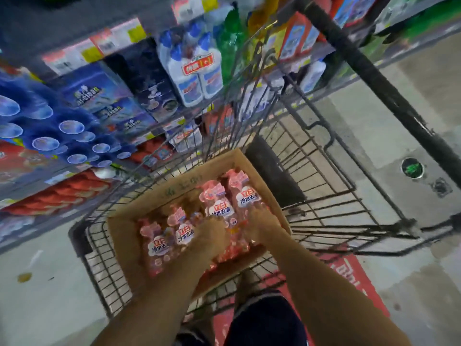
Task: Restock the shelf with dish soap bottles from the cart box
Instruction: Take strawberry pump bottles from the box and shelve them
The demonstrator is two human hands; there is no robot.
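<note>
Reaching into the box (129,236), both hands down among pink bottles (219,208); left hand (209,236) and right hand (262,226) seemingly gripping one each, blurred. Several bottles beyond fingertips, unshelved.

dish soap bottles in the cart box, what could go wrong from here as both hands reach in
1. Both hands, left hand and right hand, are on the pink dish soap bottles at once; the frame is blurred, so the grip is unclear and a bottle might slip.
2. The cardboard box sits in a wire cart on wheels, which could roll away from the shelf.
3. A yellowish spot on the floor may be slippery.
</note>
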